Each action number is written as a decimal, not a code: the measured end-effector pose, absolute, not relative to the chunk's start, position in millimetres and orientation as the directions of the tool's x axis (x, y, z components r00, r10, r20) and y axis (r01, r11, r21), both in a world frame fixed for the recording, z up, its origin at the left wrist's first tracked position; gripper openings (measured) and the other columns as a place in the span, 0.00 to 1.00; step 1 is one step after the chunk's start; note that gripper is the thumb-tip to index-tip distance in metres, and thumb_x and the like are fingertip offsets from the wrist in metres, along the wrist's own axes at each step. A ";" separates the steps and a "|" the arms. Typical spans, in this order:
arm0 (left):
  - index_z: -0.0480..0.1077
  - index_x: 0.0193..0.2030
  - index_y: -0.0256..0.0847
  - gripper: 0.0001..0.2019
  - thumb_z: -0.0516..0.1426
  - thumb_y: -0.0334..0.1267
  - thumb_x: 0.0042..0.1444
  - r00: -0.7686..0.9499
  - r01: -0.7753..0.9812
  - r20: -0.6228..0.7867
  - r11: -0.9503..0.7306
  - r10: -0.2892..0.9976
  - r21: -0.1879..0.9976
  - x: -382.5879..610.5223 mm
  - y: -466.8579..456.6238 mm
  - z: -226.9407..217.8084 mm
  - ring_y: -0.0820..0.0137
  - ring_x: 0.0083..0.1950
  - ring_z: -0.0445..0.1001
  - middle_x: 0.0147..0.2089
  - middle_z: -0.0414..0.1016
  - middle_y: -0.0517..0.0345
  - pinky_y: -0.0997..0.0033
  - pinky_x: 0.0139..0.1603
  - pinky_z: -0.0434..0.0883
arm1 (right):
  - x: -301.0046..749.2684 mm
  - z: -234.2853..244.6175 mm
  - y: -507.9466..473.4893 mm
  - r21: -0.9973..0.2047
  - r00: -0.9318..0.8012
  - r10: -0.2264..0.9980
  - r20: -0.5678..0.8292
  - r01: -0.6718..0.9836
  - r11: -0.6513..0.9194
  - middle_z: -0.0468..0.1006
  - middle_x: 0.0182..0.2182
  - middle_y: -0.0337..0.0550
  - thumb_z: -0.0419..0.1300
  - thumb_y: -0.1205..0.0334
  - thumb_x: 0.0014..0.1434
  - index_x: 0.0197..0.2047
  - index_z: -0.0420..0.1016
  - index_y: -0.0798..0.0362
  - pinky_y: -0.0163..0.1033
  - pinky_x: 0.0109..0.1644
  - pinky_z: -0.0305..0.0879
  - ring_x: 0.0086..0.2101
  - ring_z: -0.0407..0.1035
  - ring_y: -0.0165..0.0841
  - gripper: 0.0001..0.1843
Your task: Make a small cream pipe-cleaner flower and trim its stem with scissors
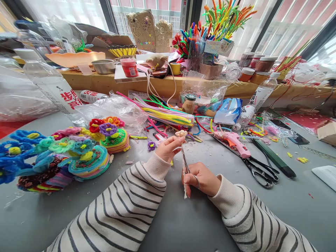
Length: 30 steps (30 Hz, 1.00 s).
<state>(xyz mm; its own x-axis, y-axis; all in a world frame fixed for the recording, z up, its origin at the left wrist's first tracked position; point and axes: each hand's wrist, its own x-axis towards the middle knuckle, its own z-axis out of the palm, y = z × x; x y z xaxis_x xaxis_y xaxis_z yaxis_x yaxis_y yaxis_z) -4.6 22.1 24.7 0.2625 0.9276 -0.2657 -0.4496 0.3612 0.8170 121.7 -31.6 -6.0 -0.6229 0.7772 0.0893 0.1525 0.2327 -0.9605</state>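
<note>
My left hand [169,148] is closed in a pinch on a small cream-coloured flower shape [181,133], which looks made of fuzzy pipe cleaner. A pale strip [183,157] hangs from near its fingers down past my right hand. In my right hand [203,178] is a pair of metal scissors [186,164], its blades pointing up beside the strip. I cannot tell whether the blades touch the strip. Just beyond my left hand lie a small purple flower [151,146] and a lighter-like object with a label [159,136].
Colourful pipe-cleaner flowers [60,144] and round cake shapes [90,162] stand at the left. Bundled pipe cleaners [168,115] lie ahead. At the right are a pink glue gun [233,141], black-handled pliers [259,171] and a dark green bar [275,159]. Bottles [264,91] stand behind.
</note>
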 end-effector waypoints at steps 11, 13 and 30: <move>0.66 0.16 0.37 0.10 0.64 0.36 0.31 0.252 -0.473 -0.259 0.352 0.932 0.808 -6.5 23.0 21.8 0.80 0.26 0.60 0.22 0.65 0.64 0.77 0.29 0.56 | 120.1 -2.3 -32.6 -0.959 -0.579 0.813 0.062 0.191 0.209 0.62 0.12 0.39 0.46 0.36 0.49 0.09 0.68 0.57 0.32 0.24 0.55 0.18 0.58 0.25 0.35; 0.66 0.16 0.37 0.09 0.64 0.36 0.31 0.261 -0.488 -0.273 0.371 0.926 0.790 -7.0 23.1 22.0 0.80 0.26 0.61 0.22 0.65 0.64 0.77 0.29 0.56 | 119.9 -1.9 -32.3 -0.961 -0.571 0.819 0.059 0.188 0.201 0.63 0.11 0.39 0.45 0.36 0.49 0.08 0.67 0.57 0.31 0.24 0.55 0.18 0.58 0.25 0.35; 0.68 0.19 0.37 0.09 0.63 0.36 0.31 0.349 -0.463 -0.280 0.425 0.894 0.778 -6.2 22.2 23.1 0.80 0.27 0.61 0.23 0.67 0.63 0.77 0.30 0.56 | 121.9 0.1 -31.5 -0.910 -0.671 0.734 0.108 0.230 0.344 0.67 0.23 0.44 0.36 0.32 0.49 0.20 0.73 0.60 0.32 0.28 0.58 0.25 0.62 0.28 0.41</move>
